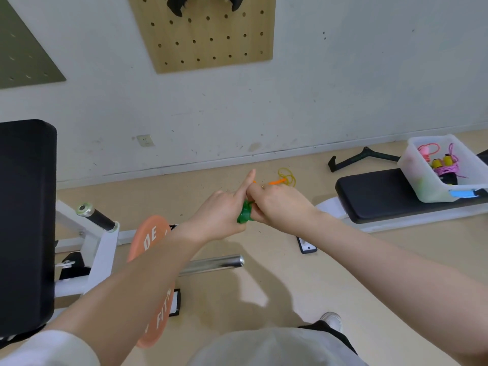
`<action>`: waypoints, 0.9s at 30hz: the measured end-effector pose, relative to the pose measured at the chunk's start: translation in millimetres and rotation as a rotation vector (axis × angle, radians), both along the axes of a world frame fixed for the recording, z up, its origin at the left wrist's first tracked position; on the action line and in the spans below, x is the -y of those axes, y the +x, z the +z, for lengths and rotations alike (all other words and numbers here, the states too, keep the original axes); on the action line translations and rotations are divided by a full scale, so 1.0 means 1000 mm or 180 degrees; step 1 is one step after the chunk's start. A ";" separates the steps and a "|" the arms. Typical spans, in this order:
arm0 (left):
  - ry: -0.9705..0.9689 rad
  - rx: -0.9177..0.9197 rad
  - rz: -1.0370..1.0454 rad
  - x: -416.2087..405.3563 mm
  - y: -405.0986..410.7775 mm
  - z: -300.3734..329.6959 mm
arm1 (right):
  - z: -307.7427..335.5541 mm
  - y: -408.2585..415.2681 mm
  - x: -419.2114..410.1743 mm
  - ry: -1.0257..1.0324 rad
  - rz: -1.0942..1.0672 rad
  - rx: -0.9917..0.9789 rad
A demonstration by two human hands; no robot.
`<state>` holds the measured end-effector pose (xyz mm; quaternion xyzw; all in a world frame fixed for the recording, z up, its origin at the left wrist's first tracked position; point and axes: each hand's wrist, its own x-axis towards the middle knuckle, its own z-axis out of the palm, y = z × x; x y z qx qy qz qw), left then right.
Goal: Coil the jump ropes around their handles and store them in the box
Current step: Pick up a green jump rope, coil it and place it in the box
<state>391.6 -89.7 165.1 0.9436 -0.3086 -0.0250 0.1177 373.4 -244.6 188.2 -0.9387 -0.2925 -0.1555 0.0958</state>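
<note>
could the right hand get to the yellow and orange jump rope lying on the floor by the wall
Probably not yet: the right hand and left hand both grip the green jump rope bundle; the yellow and orange rope lies unobstructed.

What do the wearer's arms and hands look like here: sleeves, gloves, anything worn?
Both forearms are bare from elbow to wrist. The left hand and right hand wear no gloves, and no watch or wristband shows. A white sleeve shows only at the left upper arm, bottom-left corner. A possible ring on the right hand is too small to confirm.
</note>
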 end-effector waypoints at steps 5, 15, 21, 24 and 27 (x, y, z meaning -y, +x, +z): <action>-0.0356 0.0595 -0.0356 -0.004 0.003 0.004 | 0.016 0.012 0.002 0.2499 -0.0824 -0.2754; -0.2272 0.0264 0.0031 0.043 0.002 0.016 | -0.002 0.034 0.057 0.4297 -0.1163 -0.5457; -0.3894 -0.1859 0.1920 0.147 0.029 0.004 | -0.020 0.066 0.109 0.4427 -0.1480 -0.5228; -0.4120 -0.2956 0.2237 0.202 0.060 -0.005 | -0.028 0.083 0.166 0.4125 -0.1615 -0.4413; -0.4203 -0.3680 0.2049 0.269 0.083 -0.009 | -0.031 0.096 0.232 0.4141 -0.1494 -0.3435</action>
